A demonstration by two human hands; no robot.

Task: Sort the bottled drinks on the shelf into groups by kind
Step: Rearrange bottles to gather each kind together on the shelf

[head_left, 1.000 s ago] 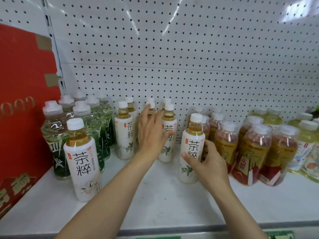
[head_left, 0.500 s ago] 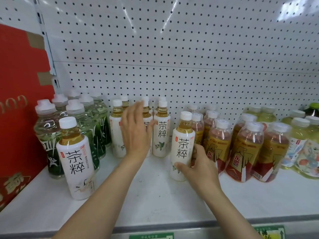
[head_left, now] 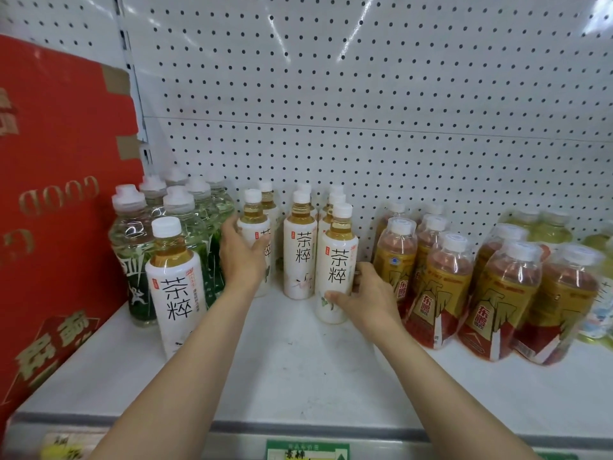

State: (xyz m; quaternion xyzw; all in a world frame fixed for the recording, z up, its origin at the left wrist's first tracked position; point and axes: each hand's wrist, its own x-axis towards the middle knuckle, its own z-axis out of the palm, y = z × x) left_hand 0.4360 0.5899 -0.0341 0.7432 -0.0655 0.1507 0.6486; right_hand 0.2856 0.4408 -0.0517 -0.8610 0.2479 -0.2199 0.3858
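**Two hands on the white tea bottles, one bottle left apart**

We stand at a white metal shelf (head_left: 298, 370) with a pegboard back. Our left hand (head_left: 240, 257) wraps around a white-labelled plastic tea bottle with a white cap (head_left: 253, 224) at the left of the tea group, thumb on the front of the label and fingers curled behind it. Our right hand (head_left: 368, 298) grips the low part of the front tea bottle (head_left: 336, 260), thumb across the label and fingers behind.

The tea group stands near the back edge of the shelf, in the middle. One more tea bottle of the same kind (head_left: 174, 290) stands alone near the front left, just before the clear green-labelled water bottles (head_left: 132, 247).

We think the risk is tipping. These bottles are tall and narrow, and a push low on the body may rock one against its neighbours. The shrink-wrapped red and gold drink bottles (head_left: 441, 287) are just beside our right hand, so a wide elbow move may knock them.
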